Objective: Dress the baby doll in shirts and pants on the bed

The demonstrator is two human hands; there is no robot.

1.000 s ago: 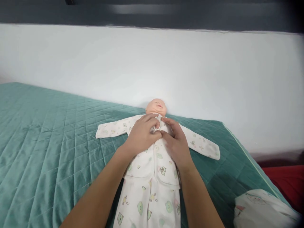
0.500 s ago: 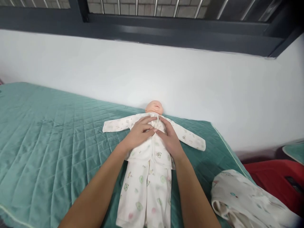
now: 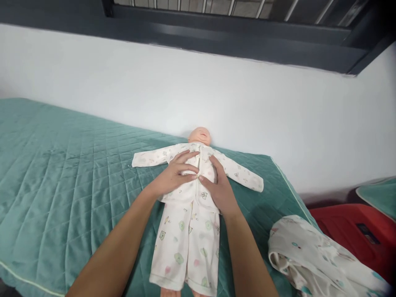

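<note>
On its back lies a baby doll, dressed in a white printed long-sleeved shirt and matching pants. Both sleeves spread outward, and a bit of leg shows below the pant hems. My left hand rests on the chest, its thumb and a finger closed on the shirt's front edge. My right hand grips the other side of the front, its thumb tip meeting the left thumb at the centre line. A small button may be between the thumbs; it is mostly hidden. The right hand's lower fingers are out of sight.
The doll lies on a green quilted cover, its head near the white wall. A crumpled white printed cloth is at the right edge, beside a red plastic object. A dark window frame runs above.
Both hands have slid slightly down the shirt front, and the left fingers are more spread apart. The view has shifted a little, showing the pant hems and legs.
</note>
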